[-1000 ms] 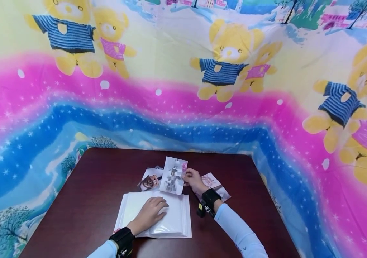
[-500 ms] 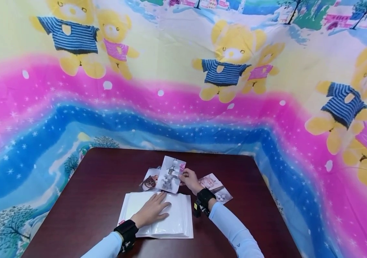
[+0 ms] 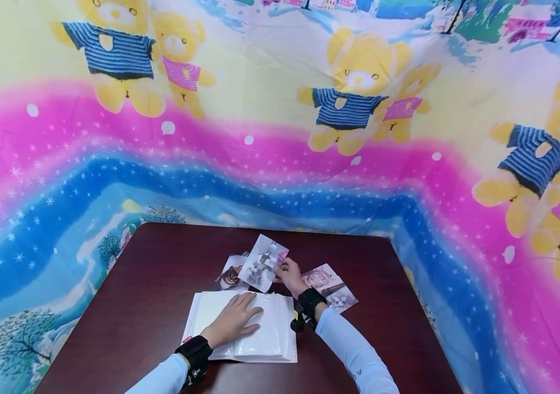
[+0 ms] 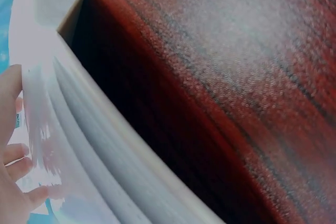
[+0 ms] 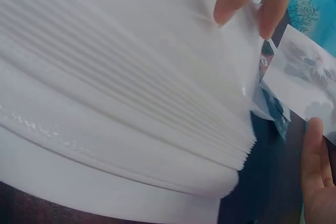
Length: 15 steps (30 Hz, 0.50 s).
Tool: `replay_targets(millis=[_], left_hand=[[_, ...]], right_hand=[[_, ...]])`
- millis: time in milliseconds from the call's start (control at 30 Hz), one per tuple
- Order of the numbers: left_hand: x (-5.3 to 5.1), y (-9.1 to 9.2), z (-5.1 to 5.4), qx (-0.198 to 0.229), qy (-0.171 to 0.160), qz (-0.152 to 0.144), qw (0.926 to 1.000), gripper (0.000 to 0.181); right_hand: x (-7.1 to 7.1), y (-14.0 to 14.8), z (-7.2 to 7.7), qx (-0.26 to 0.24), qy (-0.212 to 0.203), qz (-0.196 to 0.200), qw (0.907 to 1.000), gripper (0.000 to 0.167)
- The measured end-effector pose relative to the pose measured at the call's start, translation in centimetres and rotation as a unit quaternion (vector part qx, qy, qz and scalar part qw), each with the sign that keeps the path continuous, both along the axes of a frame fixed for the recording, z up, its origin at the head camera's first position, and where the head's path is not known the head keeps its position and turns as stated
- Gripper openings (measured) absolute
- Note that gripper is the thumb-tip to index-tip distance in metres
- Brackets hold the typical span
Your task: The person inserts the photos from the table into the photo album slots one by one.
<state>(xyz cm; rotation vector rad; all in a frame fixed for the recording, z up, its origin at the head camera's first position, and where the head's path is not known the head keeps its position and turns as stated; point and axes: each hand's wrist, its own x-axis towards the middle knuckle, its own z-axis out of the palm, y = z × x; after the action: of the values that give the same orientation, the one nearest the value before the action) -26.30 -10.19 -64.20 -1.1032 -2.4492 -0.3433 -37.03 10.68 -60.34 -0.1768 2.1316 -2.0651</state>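
Observation:
An open photo album [image 3: 275,334] with clear-pocketed white pages lies on the table. My left hand [image 3: 233,322] rests on its pages, fingers stretched toward the far edge; in the left wrist view only part of that hand [image 4: 13,187] shows, beside the page edges. Just beyond the album, a photo print [image 3: 259,267] in grey tones with a pink patch is tilted in my right hand [image 3: 291,278], pinched at its right side. The right wrist view shows the photo's corner [image 5: 294,66] over the right hand's thumb and fingers [image 5: 313,140]; the left fingers [image 5: 231,3] touch the page.
Behind the held photo lies a print of a cat-like face [image 3: 231,278], partly covered. Pinkish prints [image 3: 323,278] lie to the right, near the right wrist strap [image 3: 311,299]. The dark wooden table [image 3: 137,290] meets a bear-patterned cloth [image 3: 270,164] at its back.
The held photo has shifted slightly left and turned clockwise, with the right hand moving left too. My left hand has slid a little toward the album's far edge.

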Motion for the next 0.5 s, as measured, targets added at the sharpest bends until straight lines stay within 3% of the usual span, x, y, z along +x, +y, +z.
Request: replay_targets(millis=[200,500], left_hand=[[0.1,-0.06,0.1,-0.003,-0.018,0.002,0.9998,0.041],[0.04,-0.15,0.17,-0.001,-0.029,-0.001,0.9996,0.043]], right_hand=[[0.23,-0.13,-0.53,0.022,-0.032,-0.002,0.9992,0.007],[0.15,0.68,-1.06,0.037,-0.022,0.0,0.9991,0.008]])
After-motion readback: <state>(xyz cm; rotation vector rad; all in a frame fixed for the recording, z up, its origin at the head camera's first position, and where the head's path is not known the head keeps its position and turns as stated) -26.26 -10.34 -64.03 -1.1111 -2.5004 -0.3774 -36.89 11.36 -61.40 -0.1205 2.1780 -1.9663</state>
